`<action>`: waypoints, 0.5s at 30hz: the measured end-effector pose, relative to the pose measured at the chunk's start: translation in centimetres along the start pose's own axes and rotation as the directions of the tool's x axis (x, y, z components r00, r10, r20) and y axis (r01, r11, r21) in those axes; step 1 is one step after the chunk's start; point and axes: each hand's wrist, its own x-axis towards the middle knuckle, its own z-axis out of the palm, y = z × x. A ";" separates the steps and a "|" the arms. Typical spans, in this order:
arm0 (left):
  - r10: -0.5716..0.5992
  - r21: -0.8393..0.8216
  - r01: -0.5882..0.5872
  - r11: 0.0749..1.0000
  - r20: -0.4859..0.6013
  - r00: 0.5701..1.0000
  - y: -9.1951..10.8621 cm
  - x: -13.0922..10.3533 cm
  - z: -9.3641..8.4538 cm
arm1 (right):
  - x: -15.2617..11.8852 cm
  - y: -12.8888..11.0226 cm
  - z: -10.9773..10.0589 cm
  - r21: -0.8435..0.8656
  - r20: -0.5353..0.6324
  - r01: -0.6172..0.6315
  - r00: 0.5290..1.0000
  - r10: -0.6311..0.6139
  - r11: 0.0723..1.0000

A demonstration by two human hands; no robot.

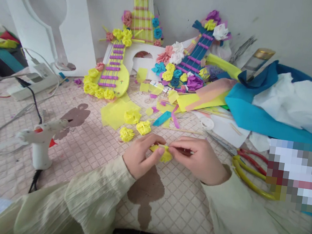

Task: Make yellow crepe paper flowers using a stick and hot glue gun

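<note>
Between my two hands, over the front middle of the table, is a piece of crinkled yellow paper [166, 155], partly hidden by fingers. My left hand [145, 153] pinches its left side with thumb and fingers. At its right side my right hand [200, 160] is closed, fingertips on the paper; a thin dark stick-like thing [183, 150] shows under those fingers. Just beyond my left hand lie several finished-looking yellow paper flowers [143, 127]. Flat yellow paper sheets [113, 111] spread behind them.
A white glue gun [43, 140] stands at left near a power strip [33, 82]. Red-and-yellow-handled scissors [250, 161] lie right of my right hand. Flower-trimmed paper instruments [112, 72] lean at the back. Blue paper [261, 112] and scraps [162, 118] lie beyond.
</note>
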 end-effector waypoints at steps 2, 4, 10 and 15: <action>-0.021 -0.023 0.019 1.000 -0.067 0.998 -0.2 0.2 -0.2 | 0.0 0.1 -0.1 0.002 -0.018 -0.019 1.000 0.019 1.000; -0.044 -0.029 0.040 0.999 -0.176 0.983 -0.1 0.3 -0.7 | 0.0 0.3 -0.3 -0.006 -0.032 -0.027 0.999 0.026 1.000; -0.085 0.046 0.117 0.992 -0.438 0.895 3.1 -3.3 -4.1 | 0.1 0.7 -0.7 -0.031 -0.106 -0.036 0.994 0.033 0.999; -0.034 0.263 0.247 0.933 -0.617 0.786 3.4 -10.2 -8.4 | -0.1 1.0 -0.5 -0.085 -0.125 -0.013 0.992 0.003 0.996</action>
